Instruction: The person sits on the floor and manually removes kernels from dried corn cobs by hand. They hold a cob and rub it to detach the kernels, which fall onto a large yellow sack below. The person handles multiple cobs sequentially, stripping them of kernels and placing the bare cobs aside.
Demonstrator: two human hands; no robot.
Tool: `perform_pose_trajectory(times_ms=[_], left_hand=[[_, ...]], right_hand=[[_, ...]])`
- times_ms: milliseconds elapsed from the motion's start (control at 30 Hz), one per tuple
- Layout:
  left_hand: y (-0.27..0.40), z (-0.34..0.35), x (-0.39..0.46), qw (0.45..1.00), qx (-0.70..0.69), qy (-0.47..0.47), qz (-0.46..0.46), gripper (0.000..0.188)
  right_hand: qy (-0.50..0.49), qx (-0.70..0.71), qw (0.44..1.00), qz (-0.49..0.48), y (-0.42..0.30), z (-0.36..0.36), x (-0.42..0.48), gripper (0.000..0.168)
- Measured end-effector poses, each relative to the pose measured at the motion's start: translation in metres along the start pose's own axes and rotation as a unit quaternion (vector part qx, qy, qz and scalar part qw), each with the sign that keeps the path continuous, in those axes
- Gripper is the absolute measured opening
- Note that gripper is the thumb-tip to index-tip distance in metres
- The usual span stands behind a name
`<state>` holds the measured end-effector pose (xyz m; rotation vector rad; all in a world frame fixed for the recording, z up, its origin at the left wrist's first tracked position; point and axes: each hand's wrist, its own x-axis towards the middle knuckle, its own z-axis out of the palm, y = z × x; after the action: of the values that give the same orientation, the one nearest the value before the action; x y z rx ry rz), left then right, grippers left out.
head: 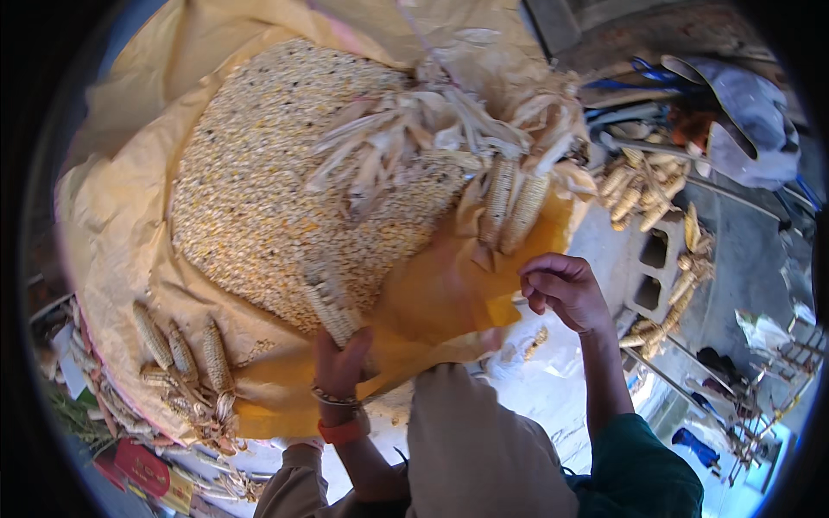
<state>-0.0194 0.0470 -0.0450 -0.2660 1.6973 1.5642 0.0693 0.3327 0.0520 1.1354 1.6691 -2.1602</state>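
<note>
My left hand (343, 362), with a bracelet and an orange wristband on its wrist, grips the lower end of a partly shelled corn cob (333, 314). The cob is tilted over a large heap of loose corn kernels (278, 168); its upper part is blurred. My right hand (563, 291) is raised beyond the right edge of the yellowish sack (116, 239), fingers curled, with nothing visible in them. Two ears of corn (511, 204) hang by their husks just above that hand. Dry corn husks (401, 136) lie across the kernels.
Several ears of corn (188, 362) are bunched on the sack's lower left. A hollow concrete block (654, 269) stands on the floor at right, beside more corn (638, 184). A beige-clothed knee (476, 440) is close below the sack. A red box (142, 469) is at lower left.
</note>
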Motion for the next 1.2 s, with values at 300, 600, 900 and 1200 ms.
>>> perform_pose_trajectory(times_ms=[300, 600, 900, 1200], left_hand=[[0.002, 0.009, -0.002, 0.997, -0.069, 0.0, -0.026, 0.014], [0.019, 0.015, 0.0, 0.995, -0.051, -0.078, 0.031, 0.012], [0.021, 0.012, -0.006, 0.998, -0.02, -0.057, 0.01, 0.025], [0.026, 0.014, -0.006, 0.997, 0.039, 0.014, 0.057, 0.02]], right_hand=[[0.087, -0.355, 0.902, 0.229, 0.1, -0.111, -0.089, 0.025], [0.05, -0.323, 0.909, 0.257, 0.05, -0.04, -0.063, 0.029], [-0.021, -0.099, 0.967, -0.235, 0.038, 0.123, 0.059, 0.035], [0.009, -0.138, 0.961, -0.24, 0.049, 0.186, 0.078, 0.034]])
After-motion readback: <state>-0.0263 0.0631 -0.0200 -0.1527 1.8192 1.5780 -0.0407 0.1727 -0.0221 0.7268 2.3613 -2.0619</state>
